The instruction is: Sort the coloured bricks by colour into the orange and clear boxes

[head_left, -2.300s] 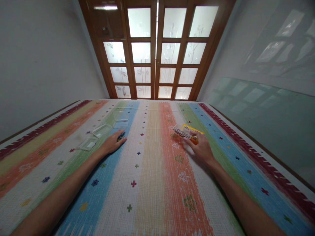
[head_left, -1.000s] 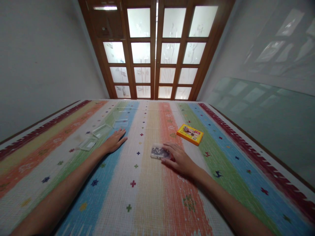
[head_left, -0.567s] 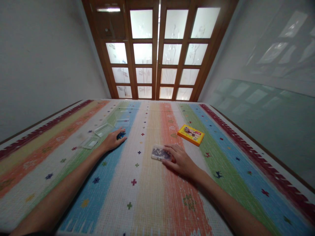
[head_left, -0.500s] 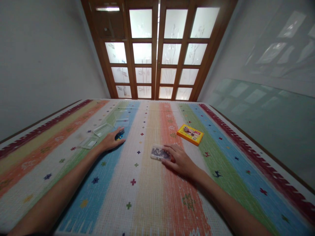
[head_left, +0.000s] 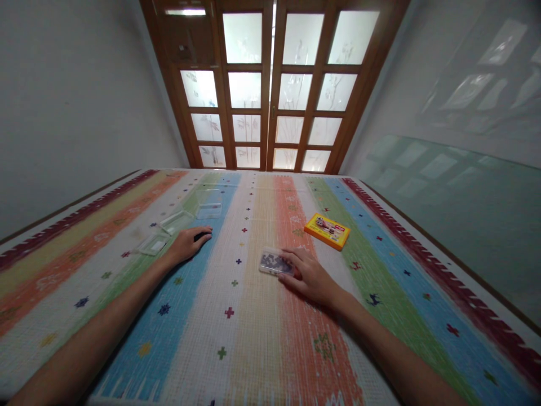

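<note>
My right hand (head_left: 307,276) grips the right end of a small clear plastic box (head_left: 270,263), thumb along the near side and fingers over the far side. Dark little pieces show through its lid, and it rests on or just above the striped cloth. To the left, my left hand (head_left: 188,243) is closed low over the blue stripe, fingers curled toward the thumb. A dark gap lies between them, and what they hold, if anything, is hidden. Just beyond that hand stand an opened clear box (head_left: 209,211) and another clear open case (head_left: 154,245) with a white label.
A yellow box (head_left: 327,231) with a printed picture lies beyond my right hand. The striped tablecloth (head_left: 257,338) covers the table. Wooden doors with glass panes (head_left: 244,90) stand at the far end, walls on both sides, and a glass sheet (head_left: 456,180) leans at right.
The left hand's fingers have drawn in toward the thumb, and the blue and yellow bits seen by them are now out of sight. The right hand and its box have stayed put.
</note>
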The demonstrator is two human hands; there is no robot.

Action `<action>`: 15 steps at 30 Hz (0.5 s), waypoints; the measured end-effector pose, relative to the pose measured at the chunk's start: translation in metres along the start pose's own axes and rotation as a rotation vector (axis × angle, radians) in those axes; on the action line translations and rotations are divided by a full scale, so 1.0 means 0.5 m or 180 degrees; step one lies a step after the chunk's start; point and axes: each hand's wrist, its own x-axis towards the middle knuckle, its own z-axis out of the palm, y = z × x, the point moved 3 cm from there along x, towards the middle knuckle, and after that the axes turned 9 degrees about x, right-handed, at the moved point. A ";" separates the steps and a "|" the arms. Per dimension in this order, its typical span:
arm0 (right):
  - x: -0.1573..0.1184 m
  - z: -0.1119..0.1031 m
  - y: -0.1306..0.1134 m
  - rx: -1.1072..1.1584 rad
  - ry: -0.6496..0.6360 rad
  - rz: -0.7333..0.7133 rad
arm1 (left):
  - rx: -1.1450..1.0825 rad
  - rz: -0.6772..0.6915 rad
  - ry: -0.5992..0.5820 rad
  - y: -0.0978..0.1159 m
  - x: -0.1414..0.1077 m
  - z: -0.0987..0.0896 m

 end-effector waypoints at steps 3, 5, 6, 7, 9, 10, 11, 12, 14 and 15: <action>-0.001 0.002 0.004 -0.0039 0.0013 -0.0013 | 0.0028 -0.0057 0.0012 0.002 -0.003 -0.006; -0.001 0.003 0.005 -0.0057 0.0019 -0.0003 | 0.0041 -0.0044 -0.0025 0.006 -0.001 -0.004; -0.001 0.003 0.005 -0.0058 0.0025 0.0003 | 0.0044 -0.0023 -0.0052 0.009 0.001 -0.001; -0.002 0.003 0.004 -0.0055 0.0030 0.0003 | 0.0044 0.0003 -0.0081 0.012 0.004 0.004; -0.002 0.003 0.004 -0.0049 0.0039 -0.0009 | 0.0038 0.0052 -0.0127 0.017 0.011 0.014; -0.002 0.003 0.004 -0.0050 0.0044 -0.0021 | 0.0034 0.0068 -0.0133 0.018 0.015 0.019; -0.002 0.003 0.004 -0.0056 0.0048 -0.0034 | 0.0030 0.0076 -0.0126 0.019 0.019 0.023; -0.002 0.003 0.004 -0.0068 0.0053 -0.0048 | 0.0025 0.0081 -0.0107 0.020 0.021 0.025; -0.002 0.003 0.004 -0.0091 0.0056 -0.0061 | 0.0015 0.0083 -0.0040 0.021 0.024 0.025; -0.002 0.002 0.004 -0.0095 0.0053 -0.0061 | 0.0008 0.0084 0.0000 0.021 0.023 0.023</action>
